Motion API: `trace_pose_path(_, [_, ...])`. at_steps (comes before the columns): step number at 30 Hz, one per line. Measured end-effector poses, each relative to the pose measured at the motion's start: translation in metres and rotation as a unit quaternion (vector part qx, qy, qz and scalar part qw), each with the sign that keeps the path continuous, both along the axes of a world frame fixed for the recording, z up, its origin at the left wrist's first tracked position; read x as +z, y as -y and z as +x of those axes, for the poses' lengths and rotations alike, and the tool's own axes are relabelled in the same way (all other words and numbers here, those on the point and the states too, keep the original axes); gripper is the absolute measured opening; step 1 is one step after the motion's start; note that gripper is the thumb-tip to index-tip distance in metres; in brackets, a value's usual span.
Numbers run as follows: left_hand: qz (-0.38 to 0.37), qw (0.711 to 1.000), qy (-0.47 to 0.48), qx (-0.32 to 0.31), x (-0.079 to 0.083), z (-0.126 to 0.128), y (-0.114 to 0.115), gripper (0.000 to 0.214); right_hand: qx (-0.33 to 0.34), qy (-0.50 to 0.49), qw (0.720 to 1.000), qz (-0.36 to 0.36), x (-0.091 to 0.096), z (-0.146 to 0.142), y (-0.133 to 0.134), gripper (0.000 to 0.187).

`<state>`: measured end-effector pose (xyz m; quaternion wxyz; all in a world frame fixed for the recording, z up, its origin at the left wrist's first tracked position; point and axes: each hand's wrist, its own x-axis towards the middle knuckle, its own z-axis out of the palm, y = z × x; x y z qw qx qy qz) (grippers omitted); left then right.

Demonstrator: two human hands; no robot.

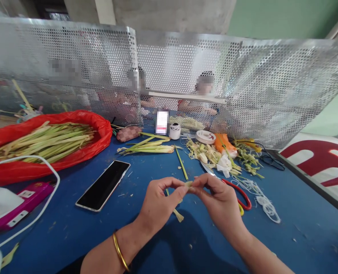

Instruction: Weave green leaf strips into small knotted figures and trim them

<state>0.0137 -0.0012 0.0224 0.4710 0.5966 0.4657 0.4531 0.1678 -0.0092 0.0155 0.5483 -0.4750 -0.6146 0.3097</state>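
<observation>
Forearms (256,247), then a pale strip (189,184) between left and right fingers (179,195).

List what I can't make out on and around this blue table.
All in the head view:
Pale strip, mostly: covered by the fingers of the left hand and right hand.
Scissors, middle part: hidden behind the right hand.
Upright screen, its content: blurred.
Red bag, left end: cut off by the left edge.
</observation>
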Motion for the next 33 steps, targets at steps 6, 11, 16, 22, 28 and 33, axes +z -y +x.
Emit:
trace_pose_path(6, [-0.075, 0.995, 0.057, -0.012, -0.0007, 0.0015, -0.0022, 0.018, -0.003, -0.005, 1.000, -0.029, 0.0024, 0.0020, -0.0018, 0.008])
trace_pose_path(11, [-0.150, 0.977, 0.154, 0.003, -0.0007, 0.0033, -0.0040, 0.018, 0.023, -0.018, 0.999, -0.029, 0.0003, 0.0029, -0.0049, 0.009])
trace_pose_path(16, [-0.182, 0.965, 0.187, 0.015, -0.0024, 0.0031, -0.0037, 0.018, 0.021, 0.048, 0.994, 0.095, -0.0018, 0.0039, -0.0054, 0.007])
trace_pose_path(22, [-0.192, 0.960, 0.206, -0.005, -0.0007, 0.0033, -0.0007, 0.015, 0.014, 0.125, 0.984, 0.130, -0.0041, 0.0030, -0.0019, 0.010])
trace_pose_path(28, [-0.130, 0.977, 0.168, 0.009, -0.0008, 0.0042, 0.0011, 0.011, 0.029, 0.089, 0.991, 0.093, -0.0032, 0.0034, -0.0032, 0.009])
trace_pose_path(33, [-0.023, 0.998, 0.053, 0.029, -0.0016, 0.0035, 0.0020, 0.013, 0.025, -0.011, 1.000, 0.009, -0.0030, -0.0005, -0.0022, 0.008])
